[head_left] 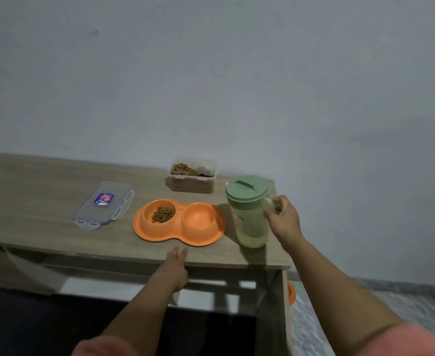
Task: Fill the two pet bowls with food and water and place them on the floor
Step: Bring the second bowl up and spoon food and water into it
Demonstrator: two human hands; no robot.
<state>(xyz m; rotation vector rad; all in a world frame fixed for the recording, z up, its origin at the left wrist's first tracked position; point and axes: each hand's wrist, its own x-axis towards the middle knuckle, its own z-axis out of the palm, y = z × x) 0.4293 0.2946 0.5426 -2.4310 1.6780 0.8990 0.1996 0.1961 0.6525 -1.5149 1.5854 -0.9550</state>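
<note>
- The orange double pet bowl (180, 223) sat on the wooden table (44, 222), near its front edge, both wells joined in one moulded tray
- The left well held a small heap of brown kibble (163, 214); the right well (199, 217) showed only bare orange plastic, with no water discernible in it
- A pitcher (249, 214) with a green lid stood upright on the table just to the right of the bowl, a shallow layer of pale liquid visible at its base
- The right hand (283, 217) was curled round the pitcher's handle, fingers closed on it, forearm reaching in from the lower right
- The left hand (176, 265) lay at the table's front edge, just short of the bowl, fingers straight and extended, holding nothing; contact with the bowl was not evident
- A clear food container (192, 177) stood open at the back of the table by the wall, kibble visible inside
- Its clear lid (103, 205), bearing a blue label, lay flat on the table to the left of the bowl, apart from it
- Both sleeves (416, 340) were pink
- An orange object (291, 294) showed partly behind the table's right leg, at floor level; its identity could not be determined
</note>
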